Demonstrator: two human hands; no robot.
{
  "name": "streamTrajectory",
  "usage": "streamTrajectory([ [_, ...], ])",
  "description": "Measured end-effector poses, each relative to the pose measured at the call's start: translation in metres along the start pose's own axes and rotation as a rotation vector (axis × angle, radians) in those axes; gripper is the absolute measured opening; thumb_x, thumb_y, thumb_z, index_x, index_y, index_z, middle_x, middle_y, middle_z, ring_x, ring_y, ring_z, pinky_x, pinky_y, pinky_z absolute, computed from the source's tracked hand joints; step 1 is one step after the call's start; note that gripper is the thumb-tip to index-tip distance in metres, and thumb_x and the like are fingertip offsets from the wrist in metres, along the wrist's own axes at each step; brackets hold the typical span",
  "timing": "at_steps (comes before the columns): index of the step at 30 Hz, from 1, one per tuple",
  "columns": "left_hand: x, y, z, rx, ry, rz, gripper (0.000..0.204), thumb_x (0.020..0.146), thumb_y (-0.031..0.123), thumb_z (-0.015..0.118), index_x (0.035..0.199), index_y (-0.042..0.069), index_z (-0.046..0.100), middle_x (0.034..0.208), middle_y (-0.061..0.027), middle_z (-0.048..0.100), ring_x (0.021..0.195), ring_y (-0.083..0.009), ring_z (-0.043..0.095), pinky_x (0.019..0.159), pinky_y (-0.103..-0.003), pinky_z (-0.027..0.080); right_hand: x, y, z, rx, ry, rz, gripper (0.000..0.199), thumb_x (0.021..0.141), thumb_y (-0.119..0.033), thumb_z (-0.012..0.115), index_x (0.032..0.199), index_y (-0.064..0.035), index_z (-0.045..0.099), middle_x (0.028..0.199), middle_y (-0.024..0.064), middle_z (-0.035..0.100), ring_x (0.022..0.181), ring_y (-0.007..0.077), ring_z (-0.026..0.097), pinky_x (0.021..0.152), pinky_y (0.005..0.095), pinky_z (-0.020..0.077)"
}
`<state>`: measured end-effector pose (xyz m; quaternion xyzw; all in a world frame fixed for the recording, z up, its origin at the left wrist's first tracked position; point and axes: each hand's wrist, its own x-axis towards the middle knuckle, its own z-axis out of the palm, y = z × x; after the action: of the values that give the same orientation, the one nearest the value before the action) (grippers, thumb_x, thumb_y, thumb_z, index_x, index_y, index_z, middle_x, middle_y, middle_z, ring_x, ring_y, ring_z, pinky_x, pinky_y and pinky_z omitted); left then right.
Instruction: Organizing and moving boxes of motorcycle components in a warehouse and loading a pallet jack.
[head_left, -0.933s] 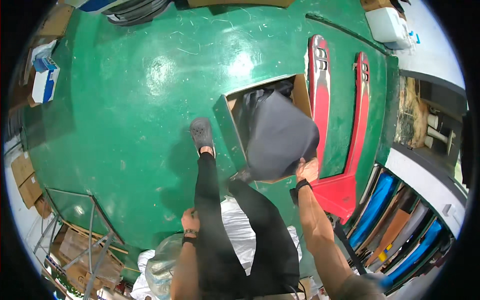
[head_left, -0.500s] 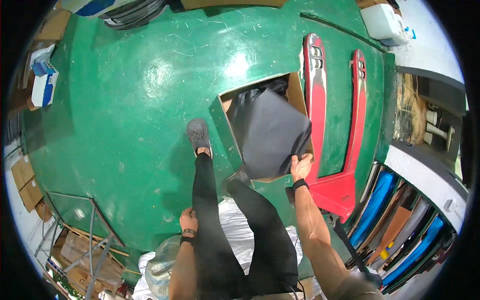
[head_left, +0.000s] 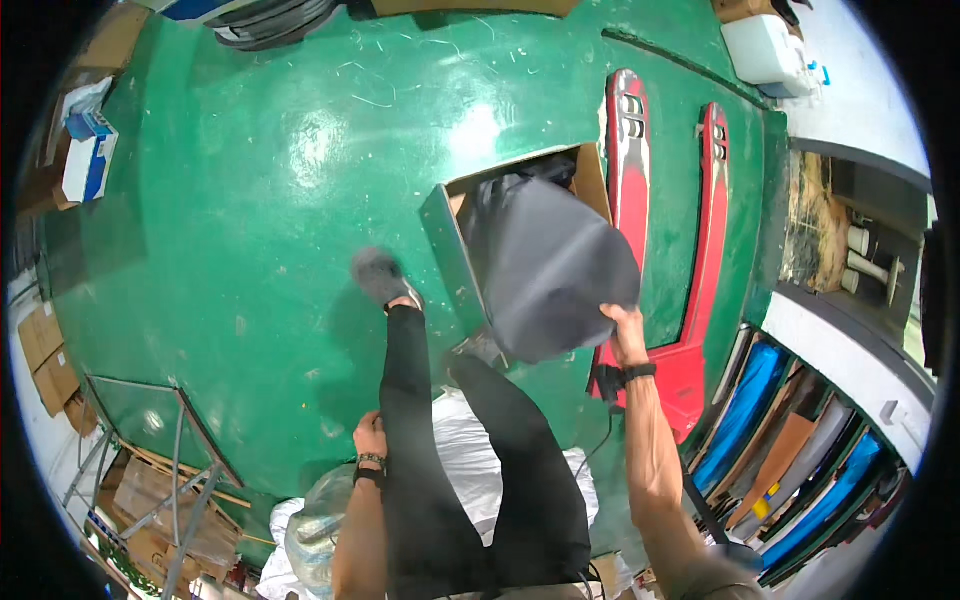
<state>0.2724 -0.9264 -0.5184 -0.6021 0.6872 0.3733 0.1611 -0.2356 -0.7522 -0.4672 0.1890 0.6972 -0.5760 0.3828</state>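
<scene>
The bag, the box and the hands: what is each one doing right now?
Grey bag: lifted, hanging over the box.
Box: open, flaps up, on the green floor.
Right hand: gripping the bag's edge.
Left hand: closed, against the leg.
Pallet jack: flat on the floor.

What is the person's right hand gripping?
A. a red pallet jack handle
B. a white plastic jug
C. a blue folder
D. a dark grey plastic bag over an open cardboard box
D: the right hand pinches the dark grey plastic bag, which hangs over the open cardboard box.
</scene>
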Motion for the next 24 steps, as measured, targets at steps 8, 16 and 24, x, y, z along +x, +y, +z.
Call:
streamTrajectory([
  [8, 0.034, -0.071, -0.039, 0.084, -0.141, -0.135, 0.021, 0.087, 0.015, 0.058, 0.103, 0.007, 0.068, 0.091, -0.0141, 0.07, 0.083, -0.0312, 0.067, 0.073, -0.041, 0.052, -0.142, -0.061, 0.045, 0.046, 0.179, -0.104, 0.039, 0.073, -0.002, 0.061, 0.112, -0.0004, 0.056, 0.105, 0.0043, 0.061, 0.093, 0.0168, 0.058, 0.085, 0.0316, 0.0453],
  [16, 0.078, 0.013, -0.109, -0.336, -0.232, -0.161, 0.019, 0.087, 0.008, 0.057, 0.102, 0.005, 0.068, 0.078, -0.0077, 0.068, 0.066, -0.0137, 0.064, 0.059, -0.029, 0.051, -0.186, -0.098, 0.074, -0.049, 0.332, -0.179, 0.032, 0.072, 0.003, 0.058, 0.104, -0.0017, 0.058, 0.097, 0.0026, 0.062, 0.086, 0.0148, 0.058, 0.08, 0.0281, 0.0462],
  [24, 0.131, 0.007, -0.252, -0.886, -0.211, -0.248, 0.022, 0.088, 0.011, 0.06, 0.109, 0.005, 0.064, 0.084, -0.0024, 0.065, 0.067, -0.0137, 0.063, 0.054, -0.026, 0.049, -0.223, -0.159, 0.191, 0.045, 0.27, -0.196, 0.035, 0.072, 0.002, 0.06, 0.107, 0.0005, 0.057, 0.099, 0.0054, 0.063, 0.088, 0.0172, 0.06, 0.081, 0.0301, 0.0481],
])
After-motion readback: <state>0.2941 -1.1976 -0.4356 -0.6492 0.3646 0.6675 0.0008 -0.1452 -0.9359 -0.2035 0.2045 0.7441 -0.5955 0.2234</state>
